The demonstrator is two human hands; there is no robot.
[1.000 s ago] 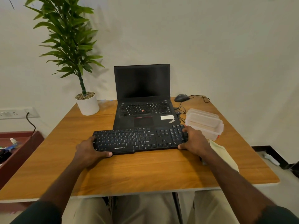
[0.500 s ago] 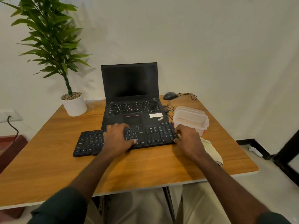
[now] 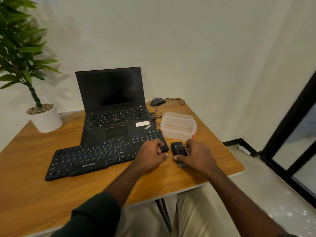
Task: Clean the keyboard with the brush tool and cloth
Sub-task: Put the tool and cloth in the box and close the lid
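A plain white wall backs the wooden desk where you sit. The black keyboard lies slanted across the desk, directly in front of the open laptop, its far edge overlapping the laptop's front lip. Your left hand rests on the keyboard's right end, fingers curled over the number pad and thumb at the near edge, gripping that corner. Just right of the keyboard, your right hand holds a small black brush tool on the desk, thumb and fingers curled around its sides. Beyond the tool, right of the laptop, stands a clear plastic container. A wired mouse sits behind the container, and a potted plant stands left of the laptop.
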